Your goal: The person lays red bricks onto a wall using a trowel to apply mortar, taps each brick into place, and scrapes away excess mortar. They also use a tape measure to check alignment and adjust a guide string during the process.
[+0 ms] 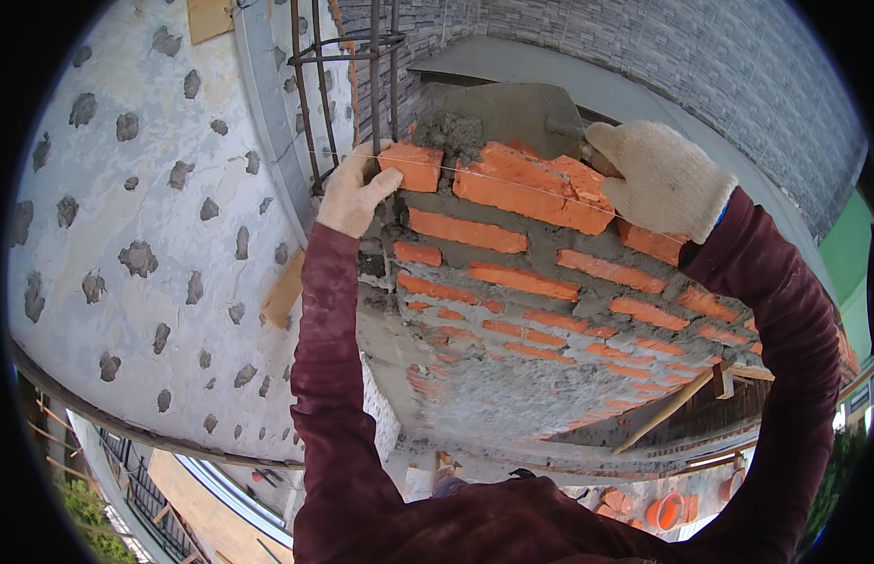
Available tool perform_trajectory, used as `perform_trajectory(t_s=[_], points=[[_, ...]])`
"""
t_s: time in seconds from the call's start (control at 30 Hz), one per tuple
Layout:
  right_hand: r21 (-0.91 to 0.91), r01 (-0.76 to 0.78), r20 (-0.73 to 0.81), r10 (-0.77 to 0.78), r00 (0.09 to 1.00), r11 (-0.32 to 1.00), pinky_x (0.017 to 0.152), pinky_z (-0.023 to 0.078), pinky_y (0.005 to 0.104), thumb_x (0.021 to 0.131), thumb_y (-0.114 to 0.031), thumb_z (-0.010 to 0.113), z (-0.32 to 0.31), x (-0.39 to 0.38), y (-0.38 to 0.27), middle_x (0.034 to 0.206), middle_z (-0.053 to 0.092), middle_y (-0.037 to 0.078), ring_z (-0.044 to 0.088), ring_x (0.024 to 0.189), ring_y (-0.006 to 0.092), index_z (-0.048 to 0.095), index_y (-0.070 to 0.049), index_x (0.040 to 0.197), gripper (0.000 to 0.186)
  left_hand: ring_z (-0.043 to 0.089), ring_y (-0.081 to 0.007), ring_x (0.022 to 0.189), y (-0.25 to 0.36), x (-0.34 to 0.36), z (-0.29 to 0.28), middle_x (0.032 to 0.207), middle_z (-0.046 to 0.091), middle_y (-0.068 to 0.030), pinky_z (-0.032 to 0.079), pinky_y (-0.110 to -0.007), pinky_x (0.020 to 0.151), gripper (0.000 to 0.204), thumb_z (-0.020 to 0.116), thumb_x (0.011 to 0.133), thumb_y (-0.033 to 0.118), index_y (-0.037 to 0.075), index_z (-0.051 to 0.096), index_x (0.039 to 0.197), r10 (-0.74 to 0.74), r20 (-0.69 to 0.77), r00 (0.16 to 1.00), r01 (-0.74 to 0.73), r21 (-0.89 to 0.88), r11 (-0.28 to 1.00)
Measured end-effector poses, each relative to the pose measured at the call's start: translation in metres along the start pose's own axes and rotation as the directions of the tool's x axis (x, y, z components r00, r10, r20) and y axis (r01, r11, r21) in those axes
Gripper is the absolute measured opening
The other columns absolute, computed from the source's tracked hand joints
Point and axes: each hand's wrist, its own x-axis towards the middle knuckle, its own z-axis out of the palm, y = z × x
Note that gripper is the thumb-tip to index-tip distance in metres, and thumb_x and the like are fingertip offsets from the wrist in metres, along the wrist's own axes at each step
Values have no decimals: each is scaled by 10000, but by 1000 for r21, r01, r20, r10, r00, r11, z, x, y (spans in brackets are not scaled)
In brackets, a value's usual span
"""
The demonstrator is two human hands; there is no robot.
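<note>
A: Where did the small brick (414,169) lie?

B: Just right of the left hand (355,195), at the near end of the top course of the wall (540,249). Thumb lay on its near face, index finger at its upper left edge; hand part-curled, brick held between. Firmness of grip: could not tell.

A: Right hand (667,176)?

B: Well apart from that brick, off to the right. Fingers wrapped round the handle of the trowel (529,115), largely closed.

A: Which relation counted?

B: Trowel to brick joint. The trowel's long axis ran leftward from the right hand, beyond the long brick (531,183), toward the left hand. At its left end sat mortar (459,136), just past the narrow gap between both bricks.

A: Nearer hand?

B: Left, touching the brick. The right reached that side only by trowel.

A: Long axis of the small brick?

B: Could not tell; only a short face showed. The long brick's ran left to right between the hands. String (569,197) crossed in front; rods (374,75) stood just beyond the left hand.
</note>
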Motion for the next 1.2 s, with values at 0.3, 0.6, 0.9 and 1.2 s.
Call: perform_trajectory(t_s=[0.3,0.6,0.9,1.2], points=[[692,-133,211,-22,977,710,520,449,211,1099,-353,529,-18,-23,46,823,626,-7,554,647,29,639,-50,1221,345,647,-167,1079,-7,8,0,1195,695,-121,498,-310,986,569,718,946,209,-56,540,1417,-2,13,1000,3,-54,999],[848,-273,405,-224,886,454,491,470,217,1057,-291,615,-15,31,38,924,686,62,579,617,67,639,-17,1294,362,670,-168,1051,1,6,4,1158,718,-118,519,-303,942,559,756,907,222,-50,592,1368,36,6,999,-35,-28,999],[721,149,151,-362,920,677,423,492,254,1073,-309,542,12,40,52,774,674,85,623,510,117,623,72,1222,417,614,-182,1181,-7,4,-3,1297,655,-126,473,-321,1036,552,710,948,172,-59,541,1421,-28,55,998,36,-154,987],[957,109,94,-639,763,270,471,595,267,1095,-282,500,-25,52,105,923,684,166,732,668,166,508,92,1389,476,654,-150,1056,1,6,3,1185,703,-114,512,-289,957,580,765,913,173,-61,562,1404,-19,18,1000,21,-114,993]])
